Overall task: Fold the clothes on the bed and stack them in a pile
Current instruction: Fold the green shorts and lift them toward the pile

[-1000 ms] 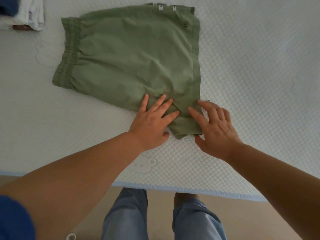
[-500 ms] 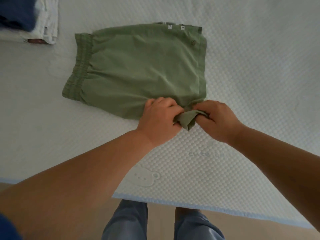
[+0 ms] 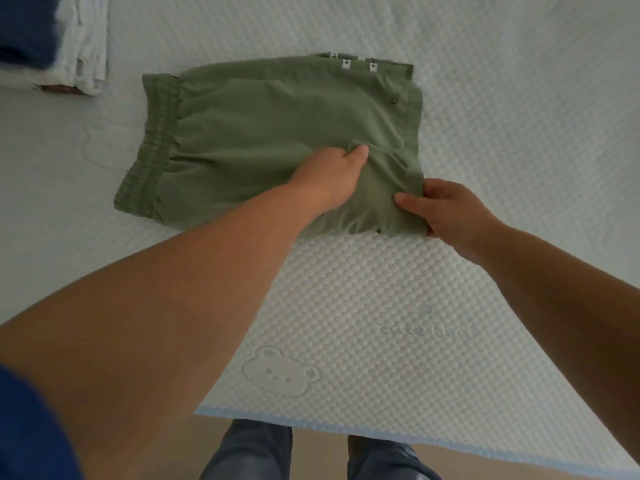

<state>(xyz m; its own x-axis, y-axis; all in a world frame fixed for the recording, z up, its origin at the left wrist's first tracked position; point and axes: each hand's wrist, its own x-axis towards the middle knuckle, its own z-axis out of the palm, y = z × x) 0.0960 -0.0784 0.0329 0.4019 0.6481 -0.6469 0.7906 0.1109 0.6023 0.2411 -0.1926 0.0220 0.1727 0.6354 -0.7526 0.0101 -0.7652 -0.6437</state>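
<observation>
A bed (image 3: 381, 282) fills nearly the whole view, covered by a white quilted mattress pad with a raised honeycomb texture. A faint bear face (image 3: 280, 370) is embossed near its near edge, with pale lettering (image 3: 420, 329) to the right, too blurred to read fully. A light blue trim (image 3: 311, 421) runs along that edge. Below it lies tan floor (image 3: 320, 455). The light is soft and even.

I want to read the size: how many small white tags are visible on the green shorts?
3: all at the far edge of the green shorts: one, one, one partly hidden.
</observation>
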